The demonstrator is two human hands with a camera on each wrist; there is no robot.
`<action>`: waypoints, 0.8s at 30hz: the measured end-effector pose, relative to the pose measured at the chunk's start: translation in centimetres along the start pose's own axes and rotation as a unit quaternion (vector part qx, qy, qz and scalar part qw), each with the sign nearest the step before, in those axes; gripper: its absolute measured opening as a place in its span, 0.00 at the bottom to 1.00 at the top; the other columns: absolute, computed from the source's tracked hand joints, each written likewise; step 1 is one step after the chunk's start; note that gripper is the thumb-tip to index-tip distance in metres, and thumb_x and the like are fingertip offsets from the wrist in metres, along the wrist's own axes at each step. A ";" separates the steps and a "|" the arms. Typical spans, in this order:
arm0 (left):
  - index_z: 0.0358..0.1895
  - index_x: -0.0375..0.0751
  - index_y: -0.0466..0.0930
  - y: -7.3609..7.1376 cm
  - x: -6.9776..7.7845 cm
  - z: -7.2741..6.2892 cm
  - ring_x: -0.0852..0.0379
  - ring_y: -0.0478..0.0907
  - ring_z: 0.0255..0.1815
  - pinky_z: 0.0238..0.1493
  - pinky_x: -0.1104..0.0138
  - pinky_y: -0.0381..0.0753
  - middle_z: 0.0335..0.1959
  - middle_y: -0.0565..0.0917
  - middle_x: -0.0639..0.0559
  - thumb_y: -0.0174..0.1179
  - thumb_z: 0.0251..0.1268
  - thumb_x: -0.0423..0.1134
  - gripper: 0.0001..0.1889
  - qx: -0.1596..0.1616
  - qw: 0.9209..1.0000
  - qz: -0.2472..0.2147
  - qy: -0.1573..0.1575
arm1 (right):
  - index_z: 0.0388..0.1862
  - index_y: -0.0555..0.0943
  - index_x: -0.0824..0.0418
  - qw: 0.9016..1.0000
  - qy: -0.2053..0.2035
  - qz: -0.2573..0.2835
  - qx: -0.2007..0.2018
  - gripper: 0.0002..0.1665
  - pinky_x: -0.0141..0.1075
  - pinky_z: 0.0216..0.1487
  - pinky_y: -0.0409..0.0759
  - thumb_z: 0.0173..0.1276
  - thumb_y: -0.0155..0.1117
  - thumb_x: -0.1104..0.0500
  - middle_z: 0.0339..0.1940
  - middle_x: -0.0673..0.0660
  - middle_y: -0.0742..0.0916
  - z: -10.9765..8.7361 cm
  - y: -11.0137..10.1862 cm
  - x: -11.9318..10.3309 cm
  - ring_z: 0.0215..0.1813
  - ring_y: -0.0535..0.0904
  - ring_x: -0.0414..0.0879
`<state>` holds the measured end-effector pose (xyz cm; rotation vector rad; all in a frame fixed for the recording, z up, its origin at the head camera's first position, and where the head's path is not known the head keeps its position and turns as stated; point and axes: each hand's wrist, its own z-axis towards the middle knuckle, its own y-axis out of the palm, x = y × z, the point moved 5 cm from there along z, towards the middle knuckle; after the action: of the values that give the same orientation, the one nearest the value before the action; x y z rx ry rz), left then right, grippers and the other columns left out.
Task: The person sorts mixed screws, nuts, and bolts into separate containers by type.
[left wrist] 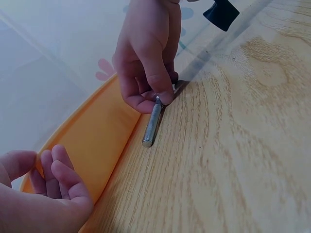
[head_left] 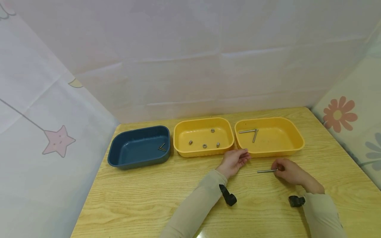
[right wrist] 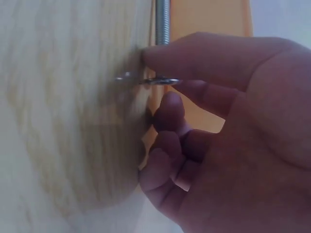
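Observation:
My right hand [head_left: 290, 172] pinches a long silver bolt [head_left: 266, 171] near its head, low over the table in front of the right yellow bin [head_left: 275, 154]. The bolt's threaded end points left; in the right wrist view its flat round head [right wrist: 163, 81] shows by the thumb. At that bin's front left corner, my left hand [head_left: 233, 162] holds the rim, with thumb and curled fingers against it in the left wrist view. Inside the bin, near its left end, lie two similar bolts [head_left: 247, 131], touching at one end.
Left of that bin stands another yellow bin [head_left: 205, 153] with several nuts [head_left: 204, 145] inside. Farther left is a dark blue bin [head_left: 138, 163] holding a few small screws [head_left: 162, 147]. A wooden table [head_left: 134, 201] carries all three bins, with a pale cloth [head_left: 190, 66] behind.

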<state>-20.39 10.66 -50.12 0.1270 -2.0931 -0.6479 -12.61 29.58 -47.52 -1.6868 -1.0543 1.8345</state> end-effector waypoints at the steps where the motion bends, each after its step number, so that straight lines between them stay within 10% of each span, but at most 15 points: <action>1: 0.39 0.35 0.83 0.0 0.0 0.0 0.58 0.83 0.32 0.34 0.73 0.78 0.30 0.83 0.50 0.61 0.64 0.32 0.04 0.001 1.000 -0.002 0.000 | 0.35 0.79 0.61 1.000 0.000 0.006 -0.005 0.04 0.30 0.30 0.64 0.62 0.63 0.68 0.25 0.48 0.75 0.0 0.0 -0.1 0.27 0.64 0.33; 24: 0.41 0.35 0.83 -0.1 -0.1 0.1 0.59 0.83 0.33 0.33 0.74 0.77 0.31 0.83 0.50 0.61 0.65 0.33 0.06 0.001 1.000 0.006 -0.001 | 0.31 0.82 0.57 0.999 0.015 0.012 -0.039 0.04 0.30 0.35 0.69 0.57 0.69 0.63 0.30 0.47 0.81 -0.5 0.1 -0.6 0.32 0.69 0.33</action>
<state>-20.41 10.69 -50.28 0.1149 -2.0956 -0.6379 -11.99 29.17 -47.24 -1.7743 -1.1119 1.7986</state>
